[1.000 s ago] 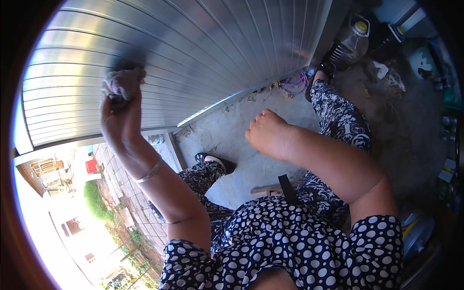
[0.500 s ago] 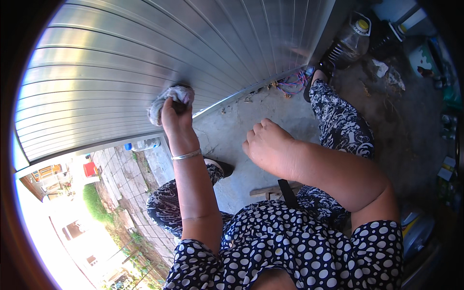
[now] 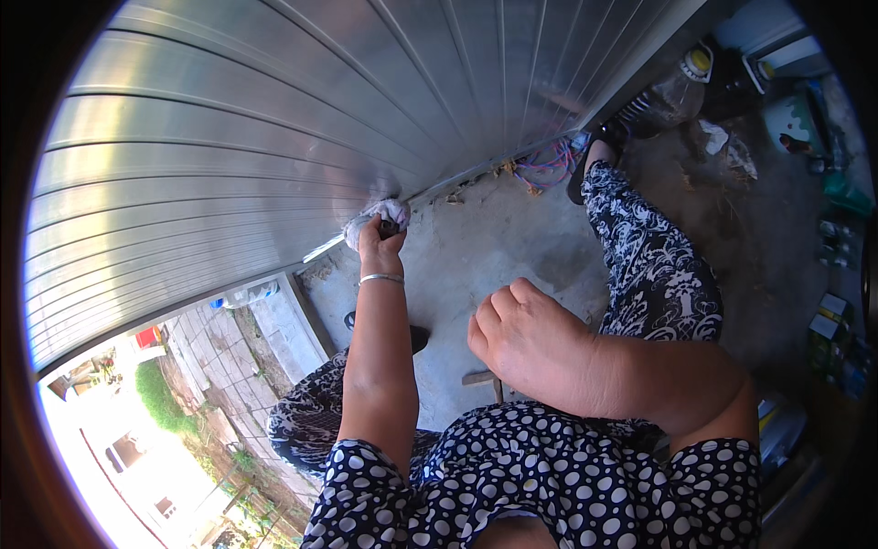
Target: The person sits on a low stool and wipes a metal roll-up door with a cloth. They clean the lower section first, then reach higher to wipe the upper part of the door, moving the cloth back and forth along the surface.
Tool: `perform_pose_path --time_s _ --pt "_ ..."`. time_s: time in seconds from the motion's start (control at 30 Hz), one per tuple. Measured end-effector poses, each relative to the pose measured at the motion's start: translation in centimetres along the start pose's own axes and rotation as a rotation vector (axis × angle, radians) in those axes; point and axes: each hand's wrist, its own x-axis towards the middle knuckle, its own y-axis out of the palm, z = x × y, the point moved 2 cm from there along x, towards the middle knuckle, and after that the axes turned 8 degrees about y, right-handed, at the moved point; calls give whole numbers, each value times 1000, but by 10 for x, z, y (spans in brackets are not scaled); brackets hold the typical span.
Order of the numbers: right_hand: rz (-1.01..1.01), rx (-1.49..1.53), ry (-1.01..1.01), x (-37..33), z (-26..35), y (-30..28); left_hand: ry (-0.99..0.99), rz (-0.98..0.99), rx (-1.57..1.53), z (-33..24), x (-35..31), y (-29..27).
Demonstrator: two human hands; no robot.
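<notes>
My left hand [image 3: 381,240], with a silver bangle on its wrist, is closed around a bunched pale grey cloth [image 3: 358,231]. The cloth presses on the bottom edge of a ribbed metal panel [image 3: 238,156]. Something dark shows among the fingers, too small to tell. In front of my body, my right hand [image 3: 530,339] hangs in the air above the concrete floor, away from the panel. Its fingers are curled into a fist with the back of the hand uppermost, so the inside of the palm is hidden.
Pink and blue cords [image 3: 549,166] lie by the panel's foot near my right shoe. A large clear jug with a yellow cap [image 3: 697,64] stands at the far right. A small wooden piece [image 3: 479,377] is below my hands. Paving [image 3: 215,352] extends outside, lower left.
My left hand has moved the cloth down and rightward across the panel to its bottom edge. My right fist has come lower, nearer my body. The view has shifted slightly.
</notes>
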Motion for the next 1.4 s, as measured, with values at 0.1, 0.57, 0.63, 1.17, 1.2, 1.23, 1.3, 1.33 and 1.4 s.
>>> perform_pose_path --time_s 0.1,0.57,0.63,1.17,1.2,1.23,1.3,1.33,1.4 --pt "4 3 6 2 2 0 -15 -40 14 9 14 -5" --pt "-3 39 29 13 5 17 -23 339 -233 -3 -101 43" --pt "24 18 24 16 5 18 11 419 -265 -19 -129 48" --pt "67 16 83 20 -5 24 322 1137 -455 -156 -372 96" --pt "78 12 84 20 -5 22 435 1065 -380 -152 -358 98" --pt "90 7 83 19 -5 21 547 989 -305 -148 -341 98" --pt "81 27 82 21 -5 21 504 870 -273 -126 -321 95" --pt "80 37 80 22 -5 22 500 804 -227 -117 -305 94" --pt "47 11 75 20 -2 23 500 687 -157 -98 -277 87"
